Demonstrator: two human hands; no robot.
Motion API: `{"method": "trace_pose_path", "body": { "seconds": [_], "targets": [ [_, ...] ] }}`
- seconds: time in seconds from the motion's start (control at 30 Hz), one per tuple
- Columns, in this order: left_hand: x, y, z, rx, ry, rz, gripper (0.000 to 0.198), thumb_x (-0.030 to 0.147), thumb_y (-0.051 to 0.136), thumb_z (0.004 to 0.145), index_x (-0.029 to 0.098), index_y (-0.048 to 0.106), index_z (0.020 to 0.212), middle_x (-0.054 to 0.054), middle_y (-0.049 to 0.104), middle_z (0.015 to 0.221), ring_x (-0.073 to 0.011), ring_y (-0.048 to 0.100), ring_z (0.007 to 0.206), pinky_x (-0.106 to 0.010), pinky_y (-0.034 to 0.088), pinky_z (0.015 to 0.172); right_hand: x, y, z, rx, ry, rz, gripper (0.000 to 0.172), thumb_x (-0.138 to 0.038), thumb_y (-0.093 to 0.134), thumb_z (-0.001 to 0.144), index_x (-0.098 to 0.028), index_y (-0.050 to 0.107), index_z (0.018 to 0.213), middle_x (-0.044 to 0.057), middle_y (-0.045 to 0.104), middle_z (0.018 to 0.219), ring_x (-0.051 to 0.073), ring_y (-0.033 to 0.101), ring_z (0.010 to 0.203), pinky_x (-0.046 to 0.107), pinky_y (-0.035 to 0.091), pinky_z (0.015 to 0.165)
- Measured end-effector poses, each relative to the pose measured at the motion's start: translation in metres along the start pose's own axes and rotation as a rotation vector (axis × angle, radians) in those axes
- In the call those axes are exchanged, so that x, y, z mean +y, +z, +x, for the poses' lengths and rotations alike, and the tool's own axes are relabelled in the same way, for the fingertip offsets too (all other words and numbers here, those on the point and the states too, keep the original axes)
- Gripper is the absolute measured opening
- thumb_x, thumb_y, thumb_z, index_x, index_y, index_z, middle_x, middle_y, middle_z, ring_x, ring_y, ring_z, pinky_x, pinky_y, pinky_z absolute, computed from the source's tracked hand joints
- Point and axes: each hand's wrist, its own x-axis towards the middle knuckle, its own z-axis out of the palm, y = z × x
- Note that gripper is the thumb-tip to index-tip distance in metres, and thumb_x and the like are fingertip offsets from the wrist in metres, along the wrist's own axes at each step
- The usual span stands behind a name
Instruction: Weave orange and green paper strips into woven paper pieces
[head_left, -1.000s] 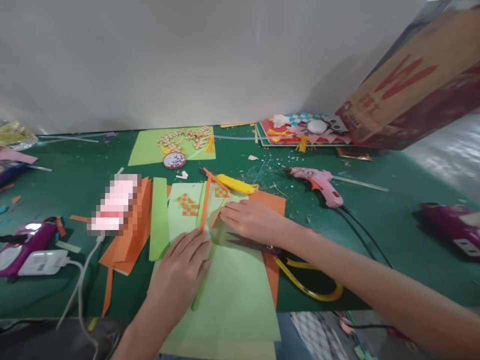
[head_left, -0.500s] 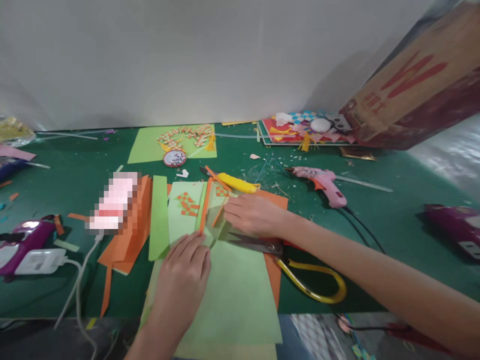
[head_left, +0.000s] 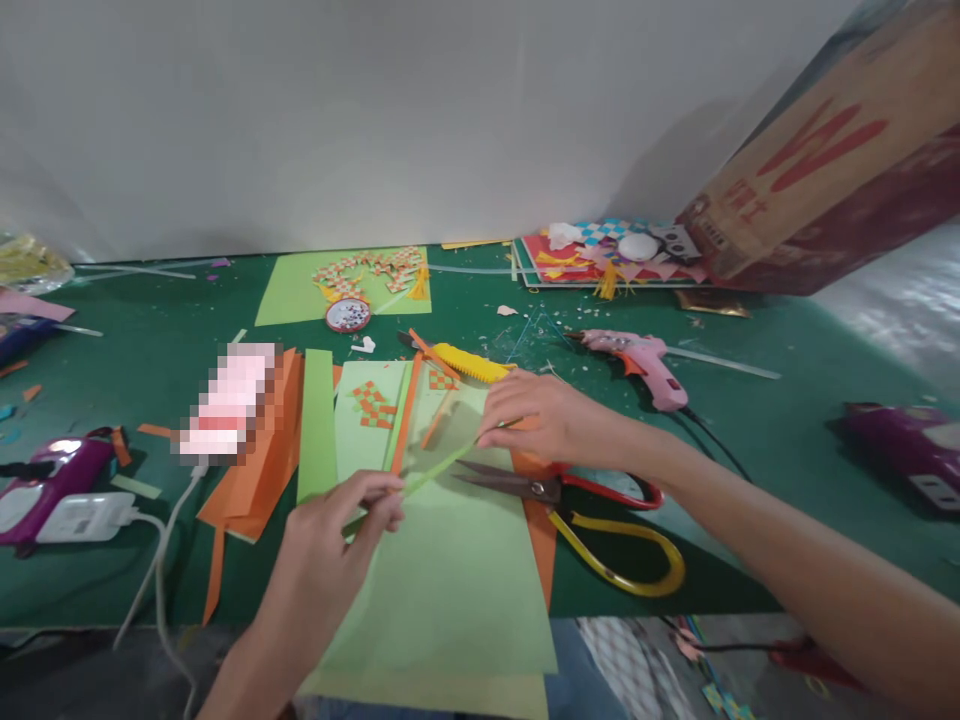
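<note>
A thin green paper strip is stretched between my two hands just above the table. My left hand pinches its near end. My right hand pinches its far end. Under them lies a large light green sheet with orange paper beneath it. Scissors with red and yellow handles lie on the sheet beside my right wrist. Small green-and-orange woven squares and loose orange strips rest just beyond the hands.
A pink glue gun lies to the right, a purple one at far left, another at far right. A yellow comb-like tool, a stack of orange sheets, woven pieces on green paper, a cardboard box.
Both hands were pressing flat on the green sheet. Now they have lifted a thin green strip, each pinching one end. The scissors show fully, uncovered by the right arm.
</note>
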Motion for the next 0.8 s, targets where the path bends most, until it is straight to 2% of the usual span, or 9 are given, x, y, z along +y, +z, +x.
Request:
{"method": "trace_pose_path", "body": {
  "seconds": [0.1,0.2,0.27,0.43,0.53,0.6,0.67,0.8],
  "targets": [
    [-0.002,-0.011,0.01,-0.116,-0.086,-0.096,0.016,0.036,0.057,0.083,0.024,0.067,0.087,0.001,0.072,0.064,-0.0177,0.07,0.065,-0.024,0.052,0.062,-0.002,-0.015,-0.006,0.02,0.221,0.171,0.023,-0.035,0.059,0.082,-0.02,0.069,0.067,0.002,0.07,0.072,0.014,0.059,0.067,0.028,0.043,0.066],
    [-0.001,-0.016,0.023,-0.219,-0.097,-0.119,0.018,0.039,0.059,0.081,0.024,0.068,0.082,0.0,0.072,0.065,-0.0182,0.069,0.064,-0.025,0.052,0.064,-0.005,-0.025,-0.005,0.112,0.334,0.252,0.021,-0.034,0.063,0.077,-0.021,0.068,0.062,0.0,0.068,0.065,0.013,0.059,0.064,0.026,0.042,0.061],
    [0.003,-0.015,0.035,-0.264,-0.109,-0.125,0.02,0.039,0.056,0.083,0.023,0.066,0.077,-0.001,0.073,0.069,-0.0182,0.07,0.066,-0.025,0.052,0.062,-0.006,-0.029,0.0,0.261,0.351,0.273,0.018,-0.031,0.065,0.075,-0.021,0.066,0.06,0.0,0.066,0.062,0.013,0.059,0.063,0.026,0.043,0.061],
    [0.02,-0.002,0.075,-0.252,-0.004,-0.227,0.012,0.027,0.057,0.081,0.021,0.059,0.072,-0.001,0.072,0.069,-0.0164,0.068,0.065,-0.027,0.052,0.069,-0.006,-0.041,0.021,0.819,0.282,0.218,0.011,-0.024,0.068,0.075,-0.019,0.065,0.065,0.001,0.061,0.061,0.013,0.056,0.059,0.029,0.043,0.058],
    [0.026,0.01,0.095,-0.242,-0.029,-0.351,0.009,0.025,0.059,0.079,0.02,0.053,0.075,-0.001,0.072,0.07,-0.017,0.069,0.067,-0.028,0.052,0.07,-0.012,-0.046,0.028,0.992,0.187,0.063,0.01,-0.023,0.066,0.078,-0.021,0.064,0.068,0.001,0.06,0.061,0.014,0.055,0.059,0.031,0.043,0.058],
    [0.027,0.018,0.103,-0.187,-0.062,-0.472,0.014,0.023,0.061,0.077,0.02,0.047,0.08,0.0,0.072,0.071,-0.0172,0.07,0.067,-0.03,0.052,0.069,-0.018,-0.042,0.028,1.003,0.14,-0.068,0.01,-0.024,0.062,0.081,-0.022,0.064,0.071,0.002,0.063,0.066,0.015,0.057,0.061,0.031,0.044,0.061],
    [0.026,0.026,0.106,-0.174,-0.083,-0.59,0.017,0.023,0.061,0.077,0.02,0.044,0.076,0.0,0.071,0.071,-0.0175,0.07,0.069,-0.031,0.053,0.071,-0.022,-0.032,0.027,0.934,0.077,-0.224,0.012,-0.024,0.058,0.085,-0.023,0.065,0.076,0.002,0.067,0.072,0.015,0.059,0.064,0.032,0.044,0.064],
    [0.022,0.036,0.104,-0.152,-0.122,-0.731,0.01,0.025,0.062,0.076,0.016,0.057,0.075,-0.002,0.07,0.078,-0.0164,0.07,0.078,-0.03,0.052,0.079,-0.013,-0.004,0.024,0.715,-0.169,-0.629,0.02,-0.018,0.049,0.09,-0.02,0.068,0.082,0.004,0.07,0.075,0.016,0.06,0.068,0.032,0.04,0.064]
  ]
}}
